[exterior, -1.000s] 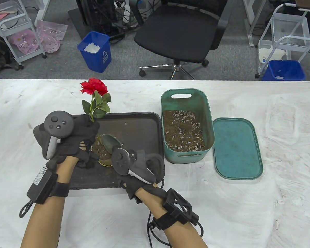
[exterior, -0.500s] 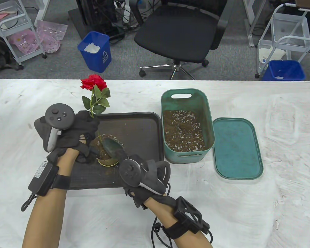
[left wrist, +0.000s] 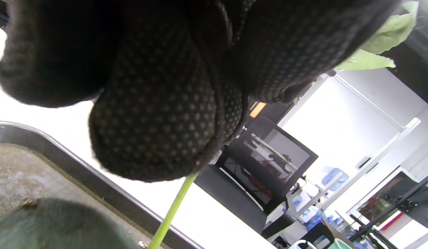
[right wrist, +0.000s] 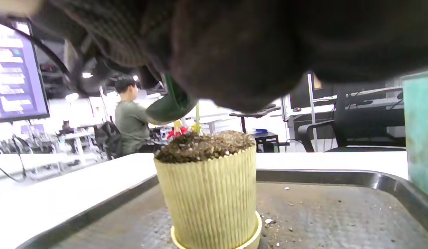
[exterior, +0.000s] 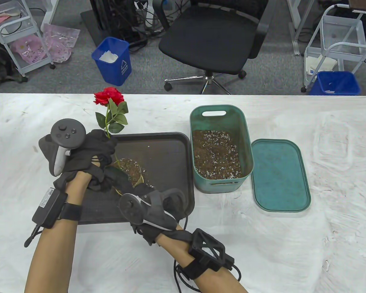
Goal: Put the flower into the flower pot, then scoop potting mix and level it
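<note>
Although the right hand (exterior: 152,210) sits low over the near side of the ribbed flower pot (right wrist: 208,193), its fingers are hidden under the tracker, so its grip on the green scoop (right wrist: 170,105) cannot be confirmed. Left hand (exterior: 88,152) pinches the flower's (exterior: 109,97) stem just above the pot, which stands on the dark tray (exterior: 167,152) heaped with potting mix (right wrist: 205,145). Right of the tray, the green bin (exterior: 219,146) holds more mix, its lid (exterior: 279,175) lying alongside.

Red flower (exterior: 109,96), ribbed pale-yellow flower pot (right wrist: 209,193), seemingly dark-green scoop (right wrist: 170,105), teal bin (exterior: 219,122).
</note>
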